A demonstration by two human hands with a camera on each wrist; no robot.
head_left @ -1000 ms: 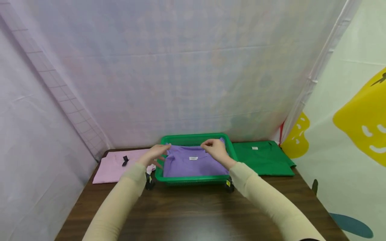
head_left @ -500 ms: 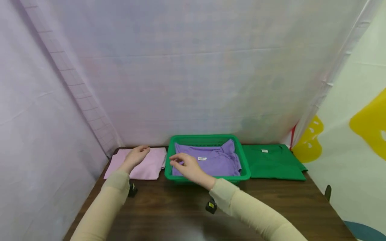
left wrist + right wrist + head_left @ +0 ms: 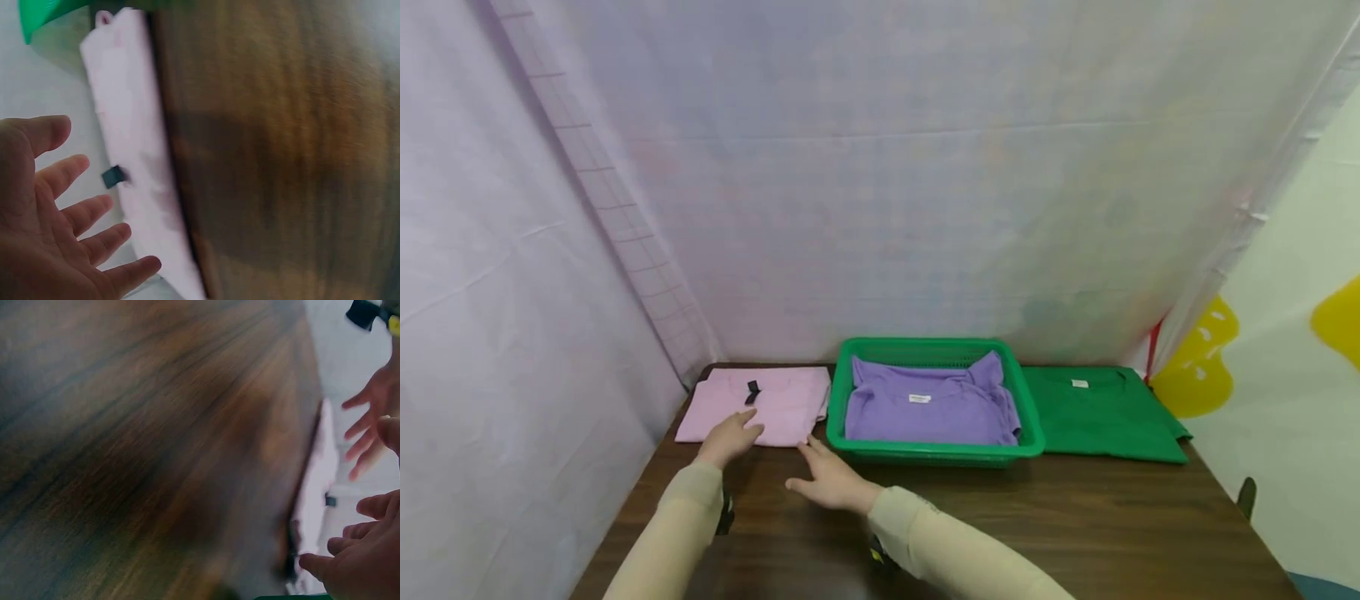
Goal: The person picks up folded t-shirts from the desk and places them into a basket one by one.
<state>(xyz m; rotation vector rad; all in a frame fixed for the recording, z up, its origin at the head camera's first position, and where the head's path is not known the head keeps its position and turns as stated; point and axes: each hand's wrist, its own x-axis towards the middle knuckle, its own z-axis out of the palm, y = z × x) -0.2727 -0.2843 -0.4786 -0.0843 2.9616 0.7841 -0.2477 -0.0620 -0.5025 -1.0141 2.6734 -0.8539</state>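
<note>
A folded pink shirt (image 3: pixel 790 400) with a black neck label lies at the table's back left. My left hand (image 3: pixel 728 439) hovers at its front edge, fingers spread and holding nothing; the left wrist view shows that palm (image 3: pixel 44 225) bare. Just right of it, my right hand (image 3: pixel 831 479) is stretched toward the shirt's near right corner, fingers extended, nothing in them. Beside the pink shirt stands a green plastic basket (image 3: pixel 925 450), and a folded purple shirt (image 3: pixel 932 421) with a white label lies inside it, its upper right part rumpled.
To the basket's right lies a folded green shirt (image 3: pixel 1097 417) with a white label. The dark wooden table (image 3: pixel 1000 517) stretches toward me. Hanging white sheets (image 3: pixel 880 208) close off the back and sides, the right one with yellow printed shapes.
Both hands have left the basket and the purple shirt. The left went to the pink shirt; the right swung left past the basket's front left corner. The view has turned left.
</note>
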